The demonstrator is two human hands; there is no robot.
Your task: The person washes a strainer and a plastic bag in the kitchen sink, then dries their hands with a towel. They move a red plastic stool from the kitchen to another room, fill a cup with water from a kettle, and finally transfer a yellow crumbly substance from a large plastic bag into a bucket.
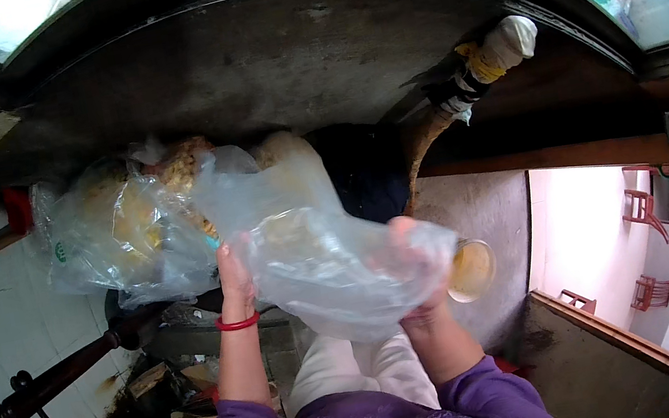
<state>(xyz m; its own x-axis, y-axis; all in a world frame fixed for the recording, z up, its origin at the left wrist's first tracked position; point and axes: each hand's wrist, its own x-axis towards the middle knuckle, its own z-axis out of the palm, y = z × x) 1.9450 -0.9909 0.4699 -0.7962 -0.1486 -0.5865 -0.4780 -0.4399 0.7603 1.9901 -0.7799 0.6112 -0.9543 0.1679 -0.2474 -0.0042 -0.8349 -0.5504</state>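
A large translucent plastic bag [318, 266] is stretched out in front of my body, between my two hands. My left hand [235, 271], below which a red bangle circles the wrist, grips the bag's left edge. At its right end, my right hand [419, 270] holds the plastic; the film partly covers those fingers and blurs them. The bag's upper part lies against a pale rounded shape [289, 154] that I cannot make out. Left of my left hand sits a filled clear plastic bag [120, 233] with yellowish contents, beside some lumpy brown-yellow stuff [185, 165].
A round bowl-like vessel with yellowish contents [471, 270] is right of my right hand. Farther back, a wooden stick with a cloth-wrapped end [495, 55] leans by the dark wall. A dark turned wooden pole [69, 377] slants at the left, above cluttered boxes [186, 405]. A doorway shows chairs [652, 292].
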